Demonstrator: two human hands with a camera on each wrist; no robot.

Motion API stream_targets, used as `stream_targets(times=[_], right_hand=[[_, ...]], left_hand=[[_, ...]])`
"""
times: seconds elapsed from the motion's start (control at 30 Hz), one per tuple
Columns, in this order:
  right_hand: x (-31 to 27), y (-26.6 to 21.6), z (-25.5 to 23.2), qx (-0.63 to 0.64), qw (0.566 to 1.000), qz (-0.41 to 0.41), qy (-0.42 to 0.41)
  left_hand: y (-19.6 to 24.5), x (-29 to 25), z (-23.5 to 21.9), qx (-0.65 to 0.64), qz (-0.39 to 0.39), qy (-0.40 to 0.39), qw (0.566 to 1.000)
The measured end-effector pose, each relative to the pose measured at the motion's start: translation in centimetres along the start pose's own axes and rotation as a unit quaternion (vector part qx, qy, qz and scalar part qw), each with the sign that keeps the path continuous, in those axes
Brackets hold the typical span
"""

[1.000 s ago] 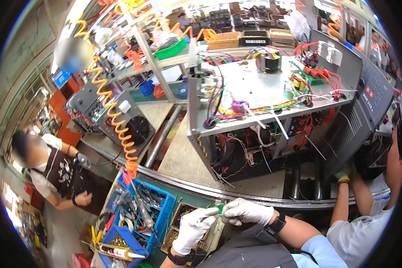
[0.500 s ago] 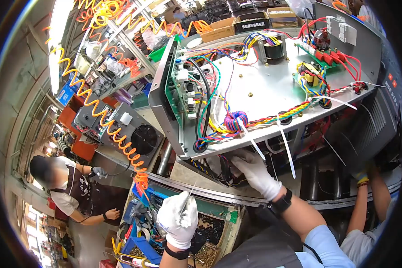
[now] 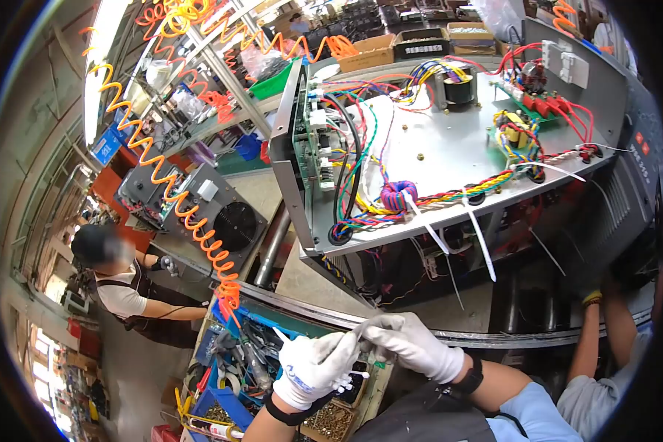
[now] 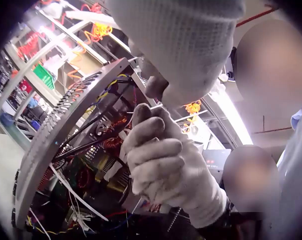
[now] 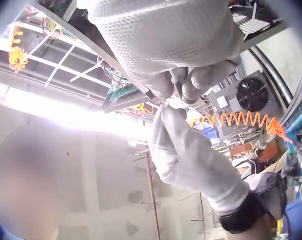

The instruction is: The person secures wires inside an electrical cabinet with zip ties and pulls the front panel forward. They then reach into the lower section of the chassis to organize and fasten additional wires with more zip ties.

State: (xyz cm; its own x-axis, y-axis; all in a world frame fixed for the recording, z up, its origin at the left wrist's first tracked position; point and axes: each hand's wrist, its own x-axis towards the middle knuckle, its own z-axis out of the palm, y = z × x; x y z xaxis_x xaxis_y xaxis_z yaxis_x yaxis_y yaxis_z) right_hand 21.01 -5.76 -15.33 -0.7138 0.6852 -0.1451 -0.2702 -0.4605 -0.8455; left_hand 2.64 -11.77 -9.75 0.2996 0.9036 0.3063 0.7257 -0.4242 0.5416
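White-gloved, my left hand (image 3: 309,372) holds white cable ties (image 3: 344,384), whose heads stick out below its palm and one tail above its knuckles. The fingertips of my right hand (image 3: 414,348), also gloved, meet the left fingertips. In the right wrist view a thin white cable tie (image 5: 166,102) runs between both hands' fingertips, and the right fingers pinch its end. Behind them stands a grey machine chassis (image 3: 449,140) with coloured wire bundles on top. Loose cable ties (image 3: 480,239) hang from the wire harness (image 3: 449,193) along its near edge.
Blue bins (image 3: 225,405) with tools and a tray of brass-coloured screws (image 3: 330,421) lie below my left hand. An orange coiled hose (image 3: 173,193) hangs at the left. One person (image 3: 136,295) stands there; another person's arms (image 3: 593,346) reach in at the right.
My right hand went from the left hand to the chassis's lower front, then came back to the left fingertips. The view shifted, and the person at the left turned and reached out an arm.
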Motion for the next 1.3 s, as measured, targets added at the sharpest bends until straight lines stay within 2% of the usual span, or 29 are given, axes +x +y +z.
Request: stream_targets(times=[0.03, 0.1, 0.2, 0.3, 0.33, 0.37, 0.43, 0.47, 0.5, 0.57, 0.6, 0.7, 0.77, 0.8, 0.83, 0.9, 0.93, 0.97, 1.03, 1.07, 1.1, 1.17, 1.2, 1.23, 1.27, 1.3], right_hand=[[0.2, 0.1, -0.1, -0.005, 1.000, -0.004, 0.004], [0.4, 0.2, 0.2, 0.127, 0.992, 0.004, -0.016], [0.5, -0.1, 0.8, 0.106, 0.994, 0.004, -0.027], [0.7, 0.2, 0.7, 0.088, 0.994, 0.000, -0.057], [0.7, -0.1, 0.8, 0.068, 0.997, -0.002, -0.036], [0.7, -0.3, 0.9, 0.048, 0.999, -0.006, -0.015], [0.8, -0.7, 0.9, 0.049, 0.999, -0.016, 0.016], [0.8, -0.9, 0.7, 0.042, 0.998, -0.044, 0.024], [0.9, -0.9, 0.6, 0.036, 0.996, -0.069, 0.033], [1.1, -0.6, 0.7, 0.034, 0.997, -0.056, 0.036], [1.4, -0.3, 0.8, 0.027, 0.997, -0.073, 0.025], [1.7, 0.4, 0.7, 0.054, 0.992, -0.111, 0.004], [1.5, -0.2, 0.9, -0.029, 0.990, -0.130, 0.036], [1.6, 0.2, 0.5, 0.014, 0.981, -0.187, 0.052], [1.5, -0.2, -0.5, -0.074, 0.947, -0.297, 0.095], [1.5, -1.1, -1.7, -0.088, 0.915, -0.286, 0.270], [2.3, -1.2, -2.6, -0.121, 0.900, -0.314, 0.279], [3.0, -1.3, -2.9, -0.118, 0.901, -0.314, 0.276], [4.3, -1.2, -3.0, -0.358, 0.875, -0.246, 0.214], [5.8, -0.1, -3.5, -0.380, 0.864, -0.279, 0.175], [5.7, -1.6, -2.4, -0.400, 0.879, -0.208, 0.152], [8.2, -0.8, -2.0, -0.274, 0.930, -0.238, 0.066], [8.2, -1.7, -1.8, -0.273, 0.930, -0.239, 0.063], [8.0, -3.3, -1.6, -0.277, 0.938, -0.202, 0.040], [8.1, -4.3, -1.5, -0.282, 0.945, -0.165, 0.017], [8.6, -3.9, -1.7, -0.284, 0.944, -0.168, 0.014]], left_hand=[[-0.7, -0.5, 0.1, 0.132, 0.097, -0.001, 0.987], [-1.1, -0.5, 0.2, 0.195, 0.180, 0.033, 0.963], [-1.1, -1.6, 0.1, 0.225, 0.152, -0.006, 0.963], [-0.7, -1.9, -0.2, 0.233, 0.146, 0.003, 0.961], [-0.5, -1.9, -0.4, 0.202, 0.114, -0.009, 0.973], [-0.7, -1.8, -0.6, 0.203, 0.114, -0.008, 0.972], [-1.2, -1.3, -0.8, 0.190, 0.035, 0.226, 0.955], [-1.0, -1.2, -1.6, 0.179, -0.048, 0.228, 0.956], [-0.2, -1.1, -1.6, -0.129, -0.227, 0.272, 0.926], [1.1, -0.6, -1.9, -0.256, -0.323, 0.130, 0.902], [0.6, -0.8, -1.3, -0.354, -0.324, 0.085, 0.873], [1.3, -0.3, -0.6, -0.250, -0.329, 0.007, 0.911], [1.5, -0.1, -0.7, -0.211, -0.335, 0.018, 0.918], [1.6, 0.2, -0.8, -0.174, -0.340, 0.033, 0.924], [1.7, 0.4, -0.8, -0.172, -0.341, 0.031, 0.924], [1.8, 0.6, -1.0, -0.147, -0.308, 0.114, 0.933], [1.0, 0.5, -1.0, -0.138, -0.285, 0.109, 0.942], [1.2, 0.8, -1.0, -0.135, -0.286, 0.110, 0.942], [1.9, 1.8, -1.1, -0.129, -0.286, 0.120, 0.942], [1.4, 1.9, -1.0, -0.087, -0.270, 0.110, 0.953], [1.4, 2.2, -0.9, -0.084, -0.270, 0.110, 0.953], [1.5, 2.7, -0.6, -0.084, -0.245, 0.106, 0.960], [2.1, 3.2, -0.6, -0.129, -0.258, 0.113, 0.951], [2.1, 3.5, -0.5, -0.127, -0.257, 0.116, 0.951], [2.1, 3.8, -0.4, -0.099, -0.247, 0.107, 0.958], [2.1, 4.1, -0.2, -0.073, -0.237, 0.098, 0.964]])
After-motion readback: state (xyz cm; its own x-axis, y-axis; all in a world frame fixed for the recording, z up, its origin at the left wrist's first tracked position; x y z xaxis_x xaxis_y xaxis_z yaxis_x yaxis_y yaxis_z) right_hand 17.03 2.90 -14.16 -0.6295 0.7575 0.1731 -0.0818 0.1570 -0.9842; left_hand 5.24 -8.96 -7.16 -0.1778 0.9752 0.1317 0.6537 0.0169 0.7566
